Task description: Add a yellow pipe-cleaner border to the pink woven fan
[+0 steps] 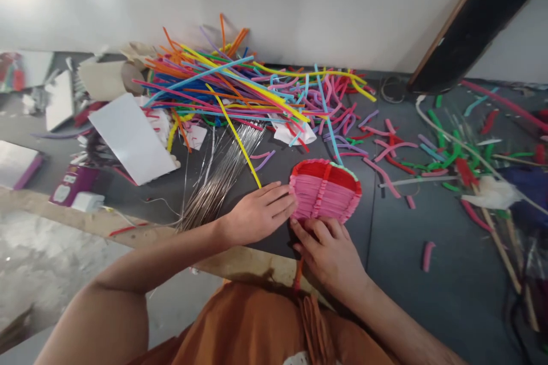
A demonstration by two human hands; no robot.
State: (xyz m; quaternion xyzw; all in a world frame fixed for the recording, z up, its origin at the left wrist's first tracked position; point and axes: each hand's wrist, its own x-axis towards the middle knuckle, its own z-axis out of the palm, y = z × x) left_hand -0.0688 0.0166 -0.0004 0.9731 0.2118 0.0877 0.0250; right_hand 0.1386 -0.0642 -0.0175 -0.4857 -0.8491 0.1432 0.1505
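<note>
A rounded pink and red pipe-cleaner craft piece point(338, 197), with a ribbed face and a light green bit on its upper rim, lies at the table's front. My left hand point(259, 211) has its fingers stretched out flat, tips touching the piece's left edge. At the lower edge, my right hand point(331, 254) grips the piece with bent fingers; part of that edge is hidden behind them. An orange-red stem point(298, 274) hangs below, beside my right hand. Close to my left hand is a yellow pipe cleaner point(235, 131).
A heap of colourful pipe cleaners point(214, 85) lies against the wall, with thin metal wires point(218, 182) before it. Left are a white board point(135, 140) and a purple box point(72, 185). On the right are scattered cut pieces, a white cable point(454, 134) and a leaning dark panel point(475, 23).
</note>
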